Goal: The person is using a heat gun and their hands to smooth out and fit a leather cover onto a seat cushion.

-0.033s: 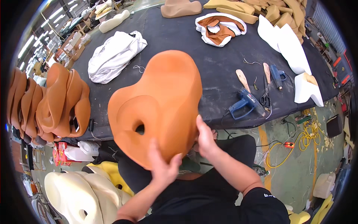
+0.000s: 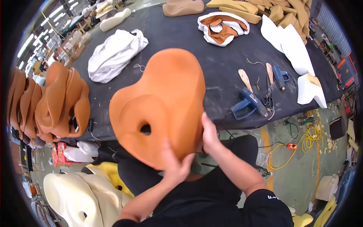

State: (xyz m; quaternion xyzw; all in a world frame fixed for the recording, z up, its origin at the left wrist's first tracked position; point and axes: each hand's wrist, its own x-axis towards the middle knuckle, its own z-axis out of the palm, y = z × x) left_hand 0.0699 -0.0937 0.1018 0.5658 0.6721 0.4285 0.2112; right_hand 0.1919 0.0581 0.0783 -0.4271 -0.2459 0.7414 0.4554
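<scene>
A large orange-brown seat cushion, with a rounded lobe at its far end and a dark hole in its left part, is tilted over the near table edge and my lap. My left hand lies on its near end, fingers stretched over the surface and thumb spread; the fingers are smeared by motion. Against the cushion's right side, my right hand grips with the thumb up along the edge; its other fingers are mostly hidden.
On the black-covered table lie a white cloth bundle, a white-and-brown cover, a blue heat gun, another heat gun and scissors. Orange cushions stack at left; cream foam pieces stand below. Yellow cable coils on the floor.
My left hand has slid right over the cushion's near end. The cushion has turned slightly, its hole shifting a little right. My right hand has moved slightly up its side.
</scene>
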